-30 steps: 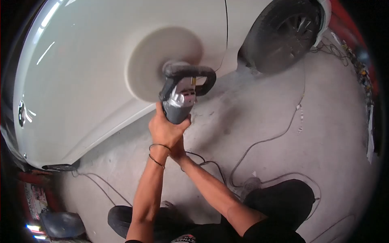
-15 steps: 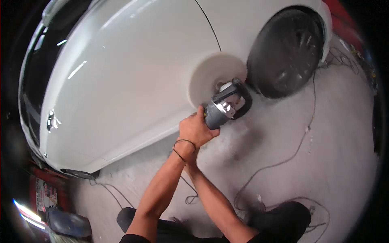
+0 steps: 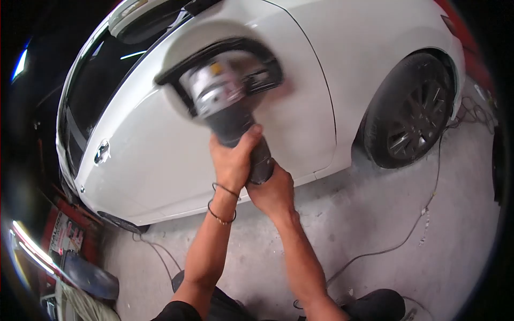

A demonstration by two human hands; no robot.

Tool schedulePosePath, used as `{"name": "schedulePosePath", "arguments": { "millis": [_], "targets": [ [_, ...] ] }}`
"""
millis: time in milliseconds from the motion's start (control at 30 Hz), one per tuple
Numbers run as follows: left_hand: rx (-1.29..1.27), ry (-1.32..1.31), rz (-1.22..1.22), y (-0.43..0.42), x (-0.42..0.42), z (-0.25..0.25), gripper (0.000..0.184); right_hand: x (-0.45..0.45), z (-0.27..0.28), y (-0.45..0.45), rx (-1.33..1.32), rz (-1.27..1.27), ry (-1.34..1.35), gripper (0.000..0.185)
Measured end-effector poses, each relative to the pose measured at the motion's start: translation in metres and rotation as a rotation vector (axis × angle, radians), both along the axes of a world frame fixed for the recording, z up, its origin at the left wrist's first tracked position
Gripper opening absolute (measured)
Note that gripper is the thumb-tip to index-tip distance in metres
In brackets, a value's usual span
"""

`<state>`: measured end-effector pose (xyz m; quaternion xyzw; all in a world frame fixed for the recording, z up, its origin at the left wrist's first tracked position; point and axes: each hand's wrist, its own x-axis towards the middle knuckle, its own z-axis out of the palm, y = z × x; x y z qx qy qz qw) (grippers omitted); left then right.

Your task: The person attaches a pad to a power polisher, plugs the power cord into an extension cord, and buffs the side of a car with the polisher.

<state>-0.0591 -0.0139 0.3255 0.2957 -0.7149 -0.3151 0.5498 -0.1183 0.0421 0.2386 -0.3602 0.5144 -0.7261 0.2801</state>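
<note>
A grey and silver power polisher (image 3: 227, 109) with a black loop handle is held up in front of the white car door (image 3: 160, 155). My left hand (image 3: 234, 158) is wrapped round the middle of its body, a thin dark band at the wrist. Behind it, my right hand (image 3: 274, 190) grips the rear end of the body. The pale round pad (image 3: 182, 51) lies partly hidden behind the tool's head, near the upper part of the door. Whether the pad touches the paint cannot be made out.
At the right stands a car wheel (image 3: 412, 117). A cable (image 3: 396, 247) snakes over the grey floor (image 3: 369, 214). A dark blue container (image 3: 90, 275) is at the lower left, near a printed sign (image 3: 67, 235). The car's side mirror (image 3: 134, 18) juts out at the top.
The polisher first went right along the lower door towards the wheel, then up and left to the upper door. More of the car shows, and my right hand has come into view.
</note>
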Motion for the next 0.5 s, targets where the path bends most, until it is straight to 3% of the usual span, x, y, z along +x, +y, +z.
{"name": "schedulePosePath", "arguments": {
  "millis": [67, 200, 333, 500],
  "targets": [
    [0.061, 0.19, 0.024, -0.007, 0.014, -0.015, 0.041, -0.009, 0.007, 0.015, 0.19, 0.062, 0.346, 0.037],
    [0.18, 0.34, -0.001, 0.01, 0.02, 0.008, 0.046, -0.023, 0.05, 0.047, 0.237, 0.057, 0.513, 0.04],
    [0.337, 0.373, -0.213, 0.025, -0.001, 0.055, 0.05, -0.046, 0.092, 0.084, 0.14, 0.022, 0.536, 0.039],
    [0.149, 0.195, -0.292, 0.044, -0.063, 0.082, 0.049, -0.084, 0.104, 0.107, 0.137, -0.171, 0.477, 0.044]
  ]
}}
